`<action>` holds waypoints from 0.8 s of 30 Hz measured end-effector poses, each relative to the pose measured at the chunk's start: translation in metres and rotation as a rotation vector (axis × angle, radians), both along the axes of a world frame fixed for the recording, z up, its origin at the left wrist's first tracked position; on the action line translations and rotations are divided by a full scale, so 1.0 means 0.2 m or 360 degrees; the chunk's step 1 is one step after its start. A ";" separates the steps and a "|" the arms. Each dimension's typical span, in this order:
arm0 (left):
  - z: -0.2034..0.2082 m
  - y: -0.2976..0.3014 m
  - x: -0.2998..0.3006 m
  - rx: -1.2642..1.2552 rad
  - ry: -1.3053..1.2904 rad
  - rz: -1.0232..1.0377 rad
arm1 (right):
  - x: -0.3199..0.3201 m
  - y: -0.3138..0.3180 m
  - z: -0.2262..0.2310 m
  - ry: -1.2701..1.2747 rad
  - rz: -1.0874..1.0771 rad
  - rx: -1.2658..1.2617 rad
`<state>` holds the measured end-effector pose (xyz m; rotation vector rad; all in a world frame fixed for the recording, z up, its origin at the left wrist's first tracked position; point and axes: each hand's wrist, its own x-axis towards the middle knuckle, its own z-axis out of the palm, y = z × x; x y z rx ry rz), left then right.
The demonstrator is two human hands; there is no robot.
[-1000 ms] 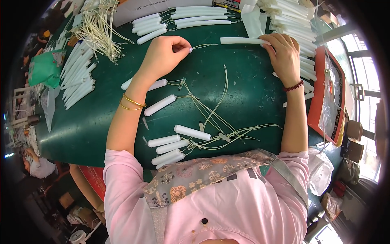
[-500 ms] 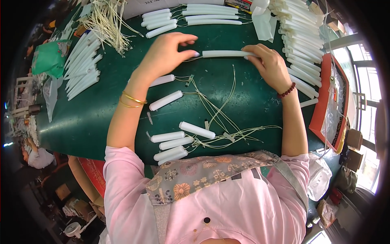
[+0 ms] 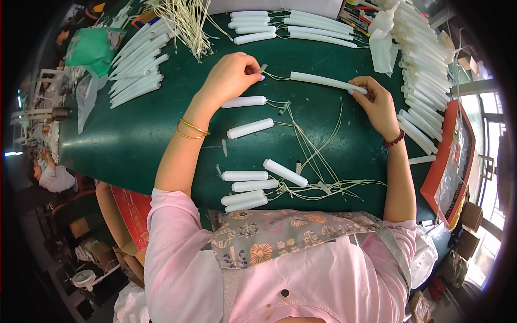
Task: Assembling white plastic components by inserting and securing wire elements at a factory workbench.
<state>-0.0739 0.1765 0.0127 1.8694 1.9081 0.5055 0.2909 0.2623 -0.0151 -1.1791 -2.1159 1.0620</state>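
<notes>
A long white tube (image 3: 321,80) lies across the far middle of the table, thin pale wires (image 3: 277,77) coming out of its left end. My right hand (image 3: 375,105) pinches the tube's right end between thumb and fingers. At the other side my left hand (image 3: 229,78) is closed, thumb against fingertips, on a small grey tab (image 3: 264,68) at the end of those wires. Just below my left hand is a short white tube (image 3: 245,102) with wires. Another short tube (image 3: 250,128) lies nearer, tilted slightly.
Several short white tubes (image 3: 249,185) with tangled wires (image 3: 344,187) lie by my apron on the green table (image 3: 134,142). Long tubes are piled at left (image 3: 137,81) and right (image 3: 425,70). A wire bundle (image 3: 188,27), finished rows of tubes (image 3: 320,29) and a red-orange box (image 3: 441,161) surround them.
My left thumb and fingers, apart before, have closed on the grey tab. My right hand has slid to the tube's right end. The whole view has shifted, with the table further right.
</notes>
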 end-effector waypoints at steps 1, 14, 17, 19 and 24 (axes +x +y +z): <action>-0.01 0.00 0.00 0.0051 -0.0033 -0.0062 | 0.00 0.00 0.00 -0.0044 -0.0037 -0.0025; -0.05 0.05 0.04 0.0006 -0.0351 0.0046 | -0.02 -0.01 0.01 -0.0138 -0.0102 -0.0016; -0.04 0.02 0.06 0.0173 -0.0281 -0.0255 | 0.00 0.00 -0.01 -0.0123 -0.0072 0.0037; 0.00 0.01 0.07 0.0297 -0.0012 -0.0484 | 0.01 0.00 -0.01 -0.0062 -0.0045 0.0021; -0.03 0.00 0.07 0.0437 0.0032 -0.0530 | 0.01 0.00 0.01 0.0161 -0.0001 0.0000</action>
